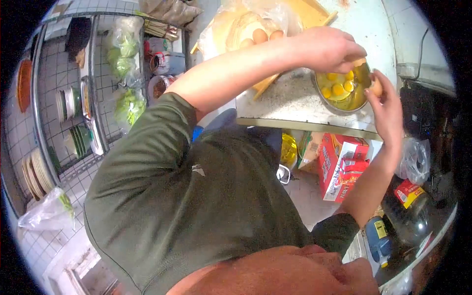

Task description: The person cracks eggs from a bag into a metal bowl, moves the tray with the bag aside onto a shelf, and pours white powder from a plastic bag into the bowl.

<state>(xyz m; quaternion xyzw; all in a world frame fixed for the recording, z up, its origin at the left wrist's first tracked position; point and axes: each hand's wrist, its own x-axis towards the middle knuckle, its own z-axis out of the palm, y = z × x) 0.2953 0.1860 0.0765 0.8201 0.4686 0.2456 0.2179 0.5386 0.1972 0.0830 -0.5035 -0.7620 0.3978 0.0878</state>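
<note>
A round metal bowl (341, 109) with several egg yolks (338, 89) in clear egg white stands on the white worktop (295, 105). Reaching across from the left, my left hand (337, 50) is closed on a piece of eggshell (360, 62) above the bowl's far edge. On the bowl's right side, my right hand (388, 105) grips another brown eggshell (376, 87) between thumb and fingers. Part of my left hand's grip is hidden by its own back. Whole brown eggs (260, 36) sit beyond my left forearm, by a clear plastic bag (236, 14).
A yellow wooden board (309, 12) lies at the back. Shelves at left hold stacked plates (37, 172) and bagged greens (130, 105). Below the worktop are a red and white box (337, 167) and a bottle of yellow oil (288, 149). A large dark bottle (408, 211) stands lower right.
</note>
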